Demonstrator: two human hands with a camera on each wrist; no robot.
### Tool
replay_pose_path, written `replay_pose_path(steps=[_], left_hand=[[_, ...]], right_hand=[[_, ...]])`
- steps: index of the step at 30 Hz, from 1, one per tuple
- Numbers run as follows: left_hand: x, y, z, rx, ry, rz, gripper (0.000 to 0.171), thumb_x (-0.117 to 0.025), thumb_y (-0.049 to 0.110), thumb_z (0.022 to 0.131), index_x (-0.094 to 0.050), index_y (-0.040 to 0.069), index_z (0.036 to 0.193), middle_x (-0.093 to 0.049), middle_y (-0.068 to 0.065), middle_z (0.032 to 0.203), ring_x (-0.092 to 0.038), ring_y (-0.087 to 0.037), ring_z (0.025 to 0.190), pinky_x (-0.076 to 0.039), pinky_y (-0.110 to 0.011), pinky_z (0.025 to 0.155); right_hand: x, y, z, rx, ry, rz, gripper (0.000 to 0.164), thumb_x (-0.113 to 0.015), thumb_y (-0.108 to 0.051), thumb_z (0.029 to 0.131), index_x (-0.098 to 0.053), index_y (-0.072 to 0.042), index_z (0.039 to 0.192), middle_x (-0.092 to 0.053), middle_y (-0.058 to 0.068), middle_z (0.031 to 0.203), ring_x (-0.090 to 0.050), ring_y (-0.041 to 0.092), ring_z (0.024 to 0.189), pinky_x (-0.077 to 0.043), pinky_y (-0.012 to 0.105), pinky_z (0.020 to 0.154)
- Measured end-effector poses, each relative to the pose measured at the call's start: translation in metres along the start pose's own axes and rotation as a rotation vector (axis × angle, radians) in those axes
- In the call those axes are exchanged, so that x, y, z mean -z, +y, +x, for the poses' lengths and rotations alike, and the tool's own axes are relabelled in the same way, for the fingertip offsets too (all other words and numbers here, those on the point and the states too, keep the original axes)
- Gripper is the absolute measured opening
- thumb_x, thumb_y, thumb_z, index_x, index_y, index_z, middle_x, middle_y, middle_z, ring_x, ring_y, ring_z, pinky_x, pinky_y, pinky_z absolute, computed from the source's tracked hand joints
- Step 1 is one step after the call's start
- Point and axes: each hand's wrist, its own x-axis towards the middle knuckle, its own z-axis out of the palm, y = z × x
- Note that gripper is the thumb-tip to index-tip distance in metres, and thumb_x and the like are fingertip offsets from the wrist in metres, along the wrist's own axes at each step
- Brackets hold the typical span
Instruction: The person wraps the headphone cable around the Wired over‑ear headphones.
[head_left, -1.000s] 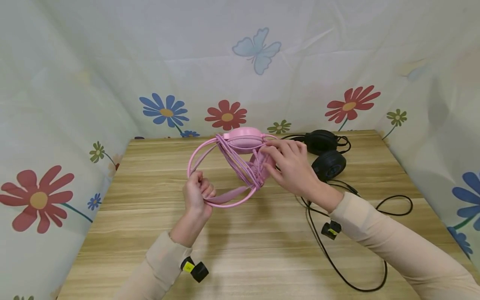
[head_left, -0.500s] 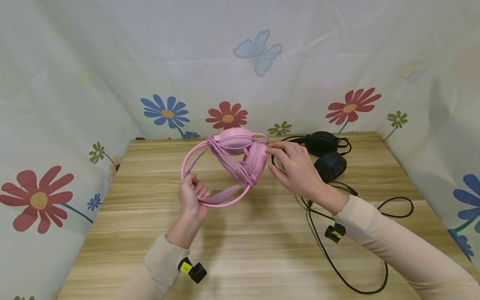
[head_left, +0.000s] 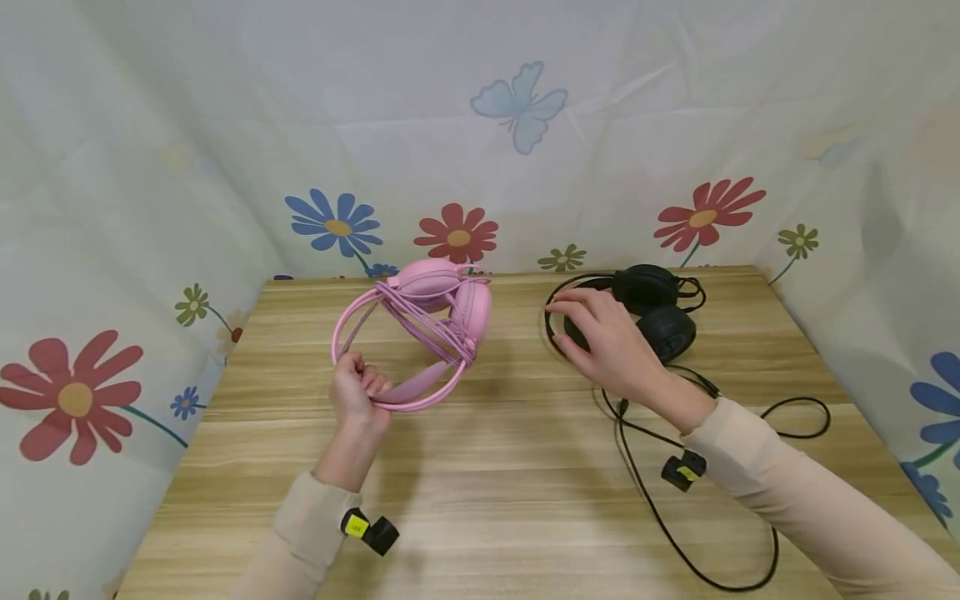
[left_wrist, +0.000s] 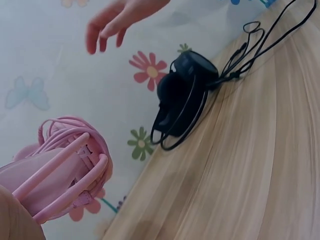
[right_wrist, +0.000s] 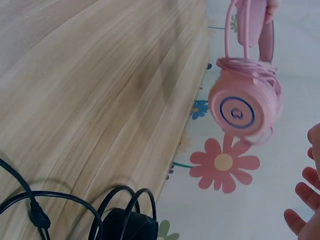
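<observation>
Pink headphones (head_left: 473,312), round-cupped, thin-hooped (cord-wrapped)

At nine o'clock, the pink headphones (head_left: 472,315) carry a mauve cord (head_left: 418,323); the right wrist view shows a dark blue ringed emblem (right_wrist: 237,113) on them. At three o'clock, the other headphones (head_left: 664,333) are black. The light brown table (head_left: 495,517) has streaky grain. The white curtain (head_left: 375,108) bears a pale blue butterfly (head_left: 525,108) at twelve, a yellow-centred blue flower (head_left: 337,227) at ten and a red flower (head_left: 702,218) at two.
</observation>
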Motion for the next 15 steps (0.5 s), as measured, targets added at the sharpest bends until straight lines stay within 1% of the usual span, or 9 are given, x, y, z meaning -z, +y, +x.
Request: replay_pose_path(steps=[5,10,15], left_hand=[[0.011,0.008,0.013,-0.023,0.062,-0.032,0.027,-0.036,0.008,0.088,-0.033,0.016,0.063,-0.025,0.008,0.043,-0.022,-0.003,0.033,-0.017,-0.017,0.036],[0.020,0.016,0.028,-0.065,0.158,-0.059,0.026,-0.039,0.007,0.088,-0.033,0.014,0.064,-0.026,0.008,0.046,-0.022,-0.003,0.034,-0.018,-0.017,0.036],[0.027,0.021,0.042,-0.108,0.244,-0.066,0.026,-0.040,0.004,0.087,-0.033,0.013,0.064,-0.027,0.007,0.049,-0.023,-0.003,0.036,-0.019,-0.016,0.038]], right_hand=[[0.000,0.006,-0.006,0.022,-0.019,0.007,0.037,-0.067,-0.016,0.082,-0.057,-0.009,0.117,-0.052,0.012,0.121,-0.048,0.030,0.110,-0.040,0.048,0.086],[-0.003,0.009,-0.011,0.044,-0.050,0.010,0.036,-0.067,-0.016,0.082,-0.058,-0.009,0.115,-0.053,0.012,0.120,-0.049,0.030,0.110,-0.041,0.048,0.088],[-0.007,0.011,-0.015,0.068,-0.047,0.011,0.033,-0.067,-0.015,0.081,-0.060,-0.008,0.113,-0.054,0.013,0.120,-0.049,0.029,0.109,-0.042,0.048,0.088]])
